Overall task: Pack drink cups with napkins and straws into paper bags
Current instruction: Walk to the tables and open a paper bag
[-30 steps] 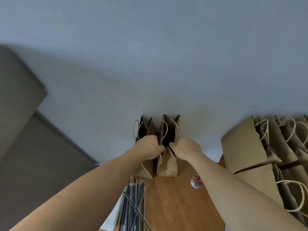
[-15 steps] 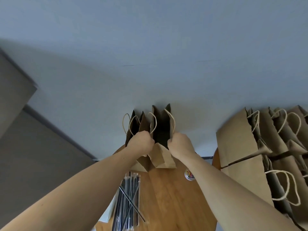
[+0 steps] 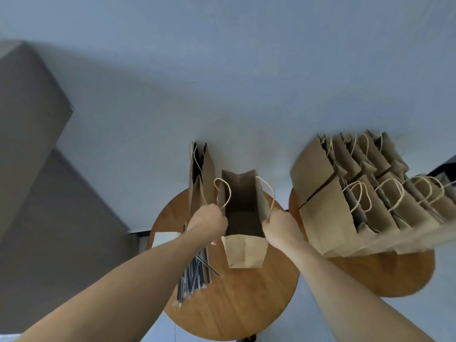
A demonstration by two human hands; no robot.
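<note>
Pulled forward off the wall and spread wide now, paper bag point(image 3: 243, 250) standing mouth-up on the round desk point(image 3: 246, 304), left hand point(image 3: 207, 222) and right hand point(image 3: 280, 225) with fingers pinched on opposite rims. Best to square the base flat, keep clear of the straws point(image 3: 195, 272).

Takeaway packing corner: paper bags point(image 3: 365, 198), round tables point(image 3: 237, 304).
</note>
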